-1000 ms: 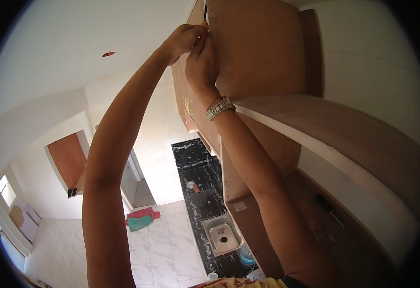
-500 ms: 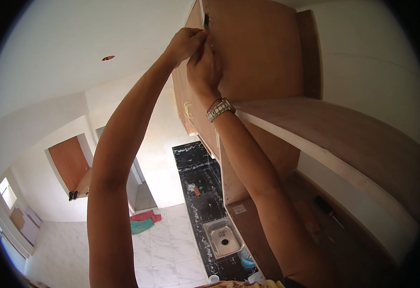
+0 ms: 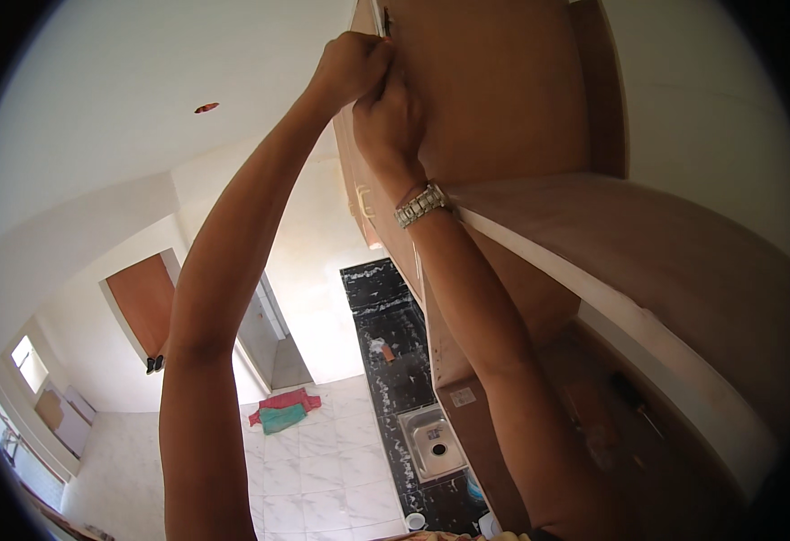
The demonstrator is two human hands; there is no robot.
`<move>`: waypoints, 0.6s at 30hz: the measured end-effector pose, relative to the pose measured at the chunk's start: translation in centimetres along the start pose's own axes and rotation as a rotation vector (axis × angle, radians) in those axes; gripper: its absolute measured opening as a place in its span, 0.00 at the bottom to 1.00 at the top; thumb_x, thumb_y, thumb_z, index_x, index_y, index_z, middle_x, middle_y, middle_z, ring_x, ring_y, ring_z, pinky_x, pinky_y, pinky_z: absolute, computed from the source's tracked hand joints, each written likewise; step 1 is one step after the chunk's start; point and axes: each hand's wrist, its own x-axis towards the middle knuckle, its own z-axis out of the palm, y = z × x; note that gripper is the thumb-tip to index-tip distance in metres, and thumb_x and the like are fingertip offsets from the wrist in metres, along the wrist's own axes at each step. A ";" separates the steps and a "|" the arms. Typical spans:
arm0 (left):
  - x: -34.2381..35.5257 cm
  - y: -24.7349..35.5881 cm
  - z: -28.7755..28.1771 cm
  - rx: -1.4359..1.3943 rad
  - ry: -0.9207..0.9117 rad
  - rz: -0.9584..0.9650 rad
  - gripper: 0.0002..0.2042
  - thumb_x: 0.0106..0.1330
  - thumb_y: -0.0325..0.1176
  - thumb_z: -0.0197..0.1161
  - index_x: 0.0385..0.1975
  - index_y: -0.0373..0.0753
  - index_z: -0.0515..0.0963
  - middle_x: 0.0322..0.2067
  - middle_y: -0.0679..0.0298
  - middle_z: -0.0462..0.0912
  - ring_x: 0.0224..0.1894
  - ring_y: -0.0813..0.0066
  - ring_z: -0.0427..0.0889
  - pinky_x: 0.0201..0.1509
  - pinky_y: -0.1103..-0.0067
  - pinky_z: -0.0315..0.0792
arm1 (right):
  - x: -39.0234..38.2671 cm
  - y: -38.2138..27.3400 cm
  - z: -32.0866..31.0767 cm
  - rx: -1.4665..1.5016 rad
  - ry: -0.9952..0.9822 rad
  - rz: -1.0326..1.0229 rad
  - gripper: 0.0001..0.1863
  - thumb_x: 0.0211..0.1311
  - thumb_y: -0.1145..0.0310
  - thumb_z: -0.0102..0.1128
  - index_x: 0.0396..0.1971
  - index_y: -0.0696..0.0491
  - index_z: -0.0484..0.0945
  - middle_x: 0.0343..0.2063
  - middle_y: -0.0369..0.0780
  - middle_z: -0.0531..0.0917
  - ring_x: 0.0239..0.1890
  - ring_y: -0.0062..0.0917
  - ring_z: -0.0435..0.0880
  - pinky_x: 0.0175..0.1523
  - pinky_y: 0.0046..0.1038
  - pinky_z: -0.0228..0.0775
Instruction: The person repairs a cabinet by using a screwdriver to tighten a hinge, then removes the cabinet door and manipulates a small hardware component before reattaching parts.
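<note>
Above me, my left hand (image 3: 354, 68) and my right hand (image 3: 390, 122) are closed close together at the front edge of a brown wooden wall cabinet (image 3: 499, 99). Between them they grip a slim tool (image 3: 388, 18) with a dark blade and a bit of red at its grip. Its blade points up along the cabinet edge, and the fingers hide most of the handle. A metal watch (image 3: 422, 206) circles my right wrist.
A pale-edged shelf (image 3: 593, 216) runs along my right forearm. On the dark lower surface lies a screwdriver-like tool (image 3: 634, 397). Below are a black countertop (image 3: 395, 347), a steel sink (image 3: 433, 442), and red and green cloths (image 3: 284, 415) on the white tiled floor.
The view has shifted slightly, with the room below sliding rightward. Both hands sit a little higher at the cabinet edge, and less of the tool's blade shows.
</note>
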 end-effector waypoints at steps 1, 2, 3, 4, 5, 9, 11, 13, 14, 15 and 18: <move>0.4 0.2 0.0 0.070 0.026 -0.007 0.20 0.73 0.45 0.58 0.48 0.34 0.86 0.37 0.53 0.90 0.40 0.66 0.88 0.48 0.71 0.80 | 0.3 -0.2 -0.1 0.042 0.036 -0.018 0.24 0.66 0.68 0.58 0.60 0.60 0.72 0.37 0.52 0.85 0.36 0.49 0.85 0.39 0.48 0.79; 0.8 0.4 -0.1 0.070 0.023 -0.007 0.20 0.73 0.45 0.58 0.48 0.34 0.86 0.37 0.53 0.90 0.40 0.66 0.88 0.48 0.71 0.80 | 0.8 -0.3 -0.3 0.042 0.036 -0.015 0.24 0.66 0.68 0.58 0.60 0.60 0.72 0.37 0.52 0.85 0.36 0.49 0.85 0.39 0.48 0.79; 0.8 0.2 0.0 0.095 0.021 -0.012 0.20 0.73 0.45 0.58 0.49 0.34 0.86 0.38 0.53 0.90 0.40 0.65 0.88 0.49 0.70 0.80 | 0.7 -0.3 -0.4 0.057 -0.036 0.025 0.24 0.66 0.68 0.59 0.60 0.60 0.73 0.36 0.51 0.85 0.36 0.49 0.85 0.40 0.48 0.79; 0.7 0.0 0.1 0.121 0.019 -0.017 0.19 0.73 0.44 0.58 0.49 0.35 0.86 0.38 0.53 0.90 0.41 0.63 0.89 0.49 0.69 0.80 | 0.5 -0.4 -0.6 0.072 -0.107 0.065 0.24 0.65 0.69 0.59 0.60 0.59 0.73 0.36 0.51 0.85 0.37 0.49 0.85 0.41 0.47 0.80; 0.2 -0.3 0.5 0.122 0.011 -0.027 0.19 0.73 0.44 0.58 0.49 0.35 0.86 0.38 0.53 0.90 0.41 0.63 0.89 0.49 0.69 0.80 | -0.2 -0.5 -0.9 0.072 -0.114 0.076 0.24 0.65 0.69 0.59 0.60 0.59 0.73 0.36 0.51 0.85 0.37 0.49 0.85 0.41 0.47 0.80; -0.2 -1.1 1.3 -0.048 0.108 0.054 0.19 0.72 0.45 0.54 0.40 0.35 0.86 0.28 0.49 0.88 0.36 0.53 0.89 0.46 0.66 0.79 | -0.2 0.1 -0.7 -0.065 -0.030 0.010 0.26 0.65 0.69 0.60 0.63 0.56 0.73 0.39 0.50 0.85 0.40 0.49 0.85 0.44 0.47 0.79; -0.4 -1.6 1.3 -0.185 0.095 0.077 0.20 0.74 0.45 0.54 0.42 0.36 0.87 0.26 0.52 0.88 0.33 0.61 0.89 0.44 0.68 0.79 | -0.4 0.2 -0.6 -0.056 0.070 -0.064 0.26 0.65 0.69 0.60 0.63 0.55 0.74 0.40 0.49 0.86 0.42 0.48 0.85 0.46 0.47 0.78; -0.8 -1.8 1.2 -0.240 0.059 0.021 0.20 0.75 0.45 0.56 0.47 0.33 0.85 0.31 0.57 0.88 0.35 0.69 0.86 0.44 0.72 0.79 | -1.2 0.1 -0.7 -0.097 0.050 -0.098 0.28 0.65 0.68 0.62 0.65 0.55 0.72 0.38 0.49 0.84 0.38 0.46 0.85 0.42 0.46 0.79; -0.9 -1.9 1.1 -0.299 0.015 -0.035 0.21 0.75 0.44 0.58 0.53 0.31 0.83 0.35 0.61 0.88 0.37 0.77 0.84 0.45 0.76 0.78 | -1.1 0.2 -0.5 -0.091 0.052 -0.105 0.28 0.65 0.68 0.62 0.65 0.55 0.72 0.38 0.49 0.84 0.38 0.46 0.85 0.42 0.46 0.79; -1.4 -1.7 1.1 -0.301 -0.012 -0.061 0.21 0.76 0.44 0.57 0.54 0.32 0.83 0.34 0.64 0.87 0.35 0.79 0.82 0.44 0.77 0.78 | -1.4 0.1 -0.7 -0.110 0.006 -0.055 0.28 0.65 0.67 0.63 0.64 0.55 0.72 0.38 0.49 0.84 0.38 0.45 0.85 0.41 0.45 0.79; -1.5 -2.3 1.4 -0.322 0.019 -0.015 0.20 0.76 0.43 0.57 0.53 0.32 0.83 0.34 0.63 0.88 0.35 0.79 0.83 0.44 0.77 0.78 | -1.6 0.1 -0.6 -0.115 -0.008 -0.032 0.27 0.65 0.66 0.63 0.63 0.57 0.73 0.36 0.50 0.83 0.37 0.45 0.85 0.40 0.44 0.80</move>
